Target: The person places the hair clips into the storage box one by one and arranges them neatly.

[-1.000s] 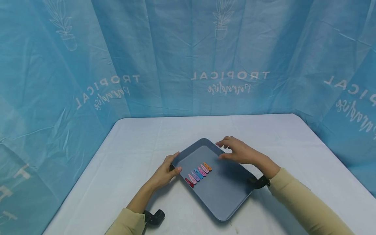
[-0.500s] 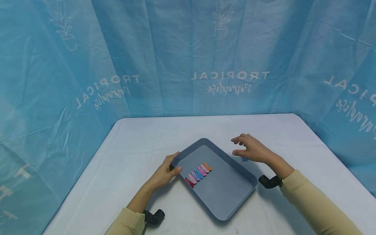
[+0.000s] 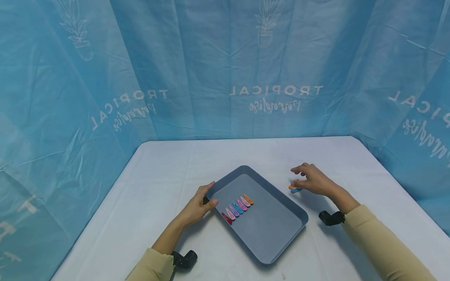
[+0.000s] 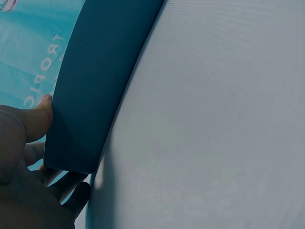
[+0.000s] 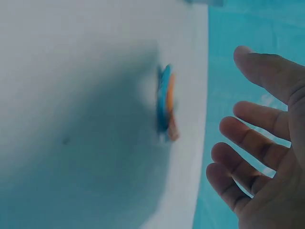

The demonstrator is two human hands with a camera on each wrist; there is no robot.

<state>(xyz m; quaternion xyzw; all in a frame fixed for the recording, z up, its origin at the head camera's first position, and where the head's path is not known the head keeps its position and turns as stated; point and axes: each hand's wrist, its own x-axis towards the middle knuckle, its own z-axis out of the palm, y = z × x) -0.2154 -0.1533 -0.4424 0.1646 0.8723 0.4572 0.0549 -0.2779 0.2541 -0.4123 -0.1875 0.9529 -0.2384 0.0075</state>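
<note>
My left hand (image 3: 198, 205) grips the left corner of a grey-blue rectangular tray (image 3: 272, 230), thumb over the rim; in the left wrist view the fingers lie around the tray's end (image 4: 95, 90). Inside the tray, near that corner, several snap hair clips lie in a slanting row, from a red clip (image 3: 226, 218) to an orange clip (image 3: 248, 199). My right hand (image 3: 313, 180) hovers right of the tray with relaxed, parted fingers, holding nothing. Close below its thumb are loose hair clips on the table, a blue clip (image 5: 164, 98) beside an orange clip (image 5: 170, 95).
A white cloth covers the table (image 3: 168, 168). Blue printed curtains (image 3: 211, 70) hang behind it and at both sides. A black wrist camera (image 3: 185, 260) is strapped to the left wrist, and another black camera (image 3: 330, 218) to the right.
My right hand has moved from over the tray's far right rim out to the right, above the loose hair clips, which have come into view. The left hand and tray have stayed put.
</note>
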